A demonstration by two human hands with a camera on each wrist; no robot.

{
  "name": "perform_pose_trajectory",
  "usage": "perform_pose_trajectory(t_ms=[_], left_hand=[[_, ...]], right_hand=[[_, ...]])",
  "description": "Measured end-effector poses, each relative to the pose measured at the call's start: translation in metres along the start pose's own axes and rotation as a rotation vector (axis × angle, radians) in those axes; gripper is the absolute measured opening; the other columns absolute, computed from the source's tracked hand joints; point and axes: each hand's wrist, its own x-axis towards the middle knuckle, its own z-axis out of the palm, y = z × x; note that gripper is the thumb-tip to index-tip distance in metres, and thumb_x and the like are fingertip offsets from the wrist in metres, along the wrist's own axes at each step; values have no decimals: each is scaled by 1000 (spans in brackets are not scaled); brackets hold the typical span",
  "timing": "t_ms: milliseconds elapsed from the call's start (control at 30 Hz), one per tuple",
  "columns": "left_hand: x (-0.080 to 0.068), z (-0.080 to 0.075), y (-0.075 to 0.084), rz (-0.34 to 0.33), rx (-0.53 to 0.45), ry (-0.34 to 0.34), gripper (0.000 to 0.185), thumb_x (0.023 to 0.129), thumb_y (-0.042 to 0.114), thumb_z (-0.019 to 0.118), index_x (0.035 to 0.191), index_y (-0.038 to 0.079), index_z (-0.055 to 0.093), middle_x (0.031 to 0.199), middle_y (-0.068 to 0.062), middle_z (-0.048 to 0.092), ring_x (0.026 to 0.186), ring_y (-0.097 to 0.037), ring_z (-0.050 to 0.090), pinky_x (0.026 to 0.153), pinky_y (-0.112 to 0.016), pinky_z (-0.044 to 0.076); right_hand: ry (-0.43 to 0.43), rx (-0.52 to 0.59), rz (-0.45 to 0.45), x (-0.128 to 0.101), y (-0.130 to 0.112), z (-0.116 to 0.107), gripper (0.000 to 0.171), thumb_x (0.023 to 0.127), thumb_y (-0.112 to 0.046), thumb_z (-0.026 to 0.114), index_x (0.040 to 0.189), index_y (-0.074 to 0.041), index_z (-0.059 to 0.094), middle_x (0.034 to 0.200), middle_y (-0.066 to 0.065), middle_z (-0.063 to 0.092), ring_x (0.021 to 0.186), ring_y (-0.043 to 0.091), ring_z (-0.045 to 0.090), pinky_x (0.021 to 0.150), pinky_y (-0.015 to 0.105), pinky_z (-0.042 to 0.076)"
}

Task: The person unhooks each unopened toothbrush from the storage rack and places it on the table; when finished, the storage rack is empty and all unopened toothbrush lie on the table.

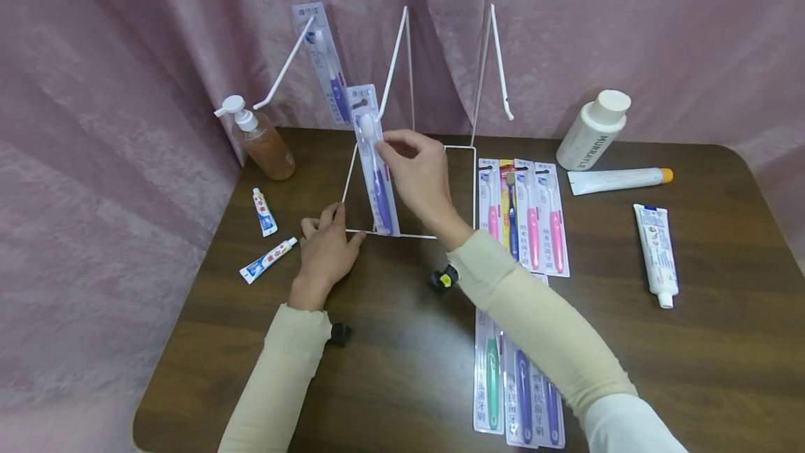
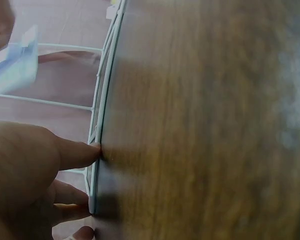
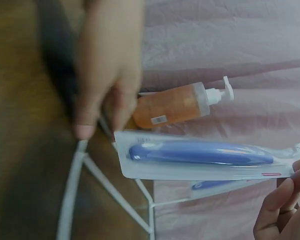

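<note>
My right hand [image 1: 418, 170] pinches the right edge of a blister-packed purple toothbrush [image 1: 375, 166] between thumb and fingers. The pack stands nearly upright, its top just left of the tip of the middle hook. My left hand [image 1: 327, 250] holds the front left base corner of a white wire rack [image 1: 415, 235], with thumb and fingers on the wire. From the rack's left hook hangs another packed purple toothbrush [image 1: 328, 65]. In the right wrist view the held pack [image 3: 205, 157] lies across the picture with its purple handle showing.
Several packed toothbrushes [image 1: 552, 229] lie right of the rack, some under my right forearm. A pump bottle [image 1: 267, 149] and two small toothpaste tubes [image 1: 264, 212] are at left. A white bottle [image 1: 591, 135] and two larger tubes [image 1: 656, 250] are at right. A pink curtain [image 1: 566, 33] hangs behind.
</note>
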Motion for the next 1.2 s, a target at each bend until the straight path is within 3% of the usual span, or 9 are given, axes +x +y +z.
perform_pose_trajectory(t_ms=[300,533,733,967,1200], left_hand=[[0,-1,-1,-1,12,-26,80,120,43,58,181,0,27,190,-19,25,146,-52,33,116,-71,45],[-1,-2,2,-5,6,-25,80,120,42,57,180,-1,27,190,-20,24,147,-53,33,116,-72,45],[0,-1,4,-6,14,-32,80,120,41,56,180,-2,27,190,-21,24,148,-53,32,118,-72,44],[0,0,5,-7,21,-35,79,120,40,56,180,-2,26,190,-21,23,149,-53,31,118,-72,44],[0,1,5,-10,20,-31,79,120,40,56,180,-2,26,190,-21,23,149,-53,32,118,-72,44]], right_hand=[[11,-52,152,-68,30,-64,19,100,-6,77,113,5,86,96,19,82,77,3,66,70,17,52],[41,-124,333,-111,43,-127,24,104,-9,75,123,3,84,122,25,84,83,6,70,67,19,55],[116,-136,450,-143,45,-176,33,109,-11,71,138,3,80,123,23,85,77,1,74,67,22,62],[172,-233,546,-174,52,-215,35,113,-17,68,143,0,77,124,12,86,82,2,74,71,20,62],[175,-322,656,-196,68,-238,37,114,-18,70,143,4,76,106,2,86,76,4,71,67,22,59]])
